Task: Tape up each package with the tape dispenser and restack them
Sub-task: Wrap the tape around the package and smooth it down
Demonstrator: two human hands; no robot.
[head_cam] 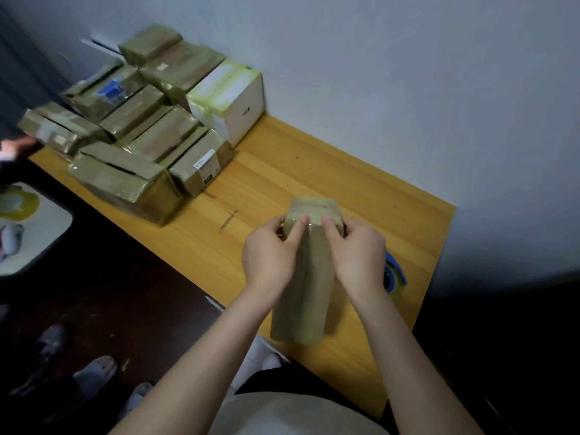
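- On the far left, on a white stool (47, 233): a yellowish tape roll (17, 204), lying flat.
- Below it, on the dark floor: shoes (94, 372), blurred.
- At the table's (314, 171) far left end: a stack (135, 136) of taped brown boxes, close to the wall (408, 89).
- At the stack's right end: a white box (232, 98), touching the brown ones.
- Left hand (270, 252): grips the package's upper left side, fingers curled round it, thumb pressing on the top face.
- Package (304, 277): stands on end near the table's front edge, between both hands, well apart from the stack.
- Right hand (357, 255): grasps the upper right side the same way, fingers wrapped behind, thumb on top.
- Dispenser (394, 274): blue, on the table just right of the right wrist, partly hidden by it.
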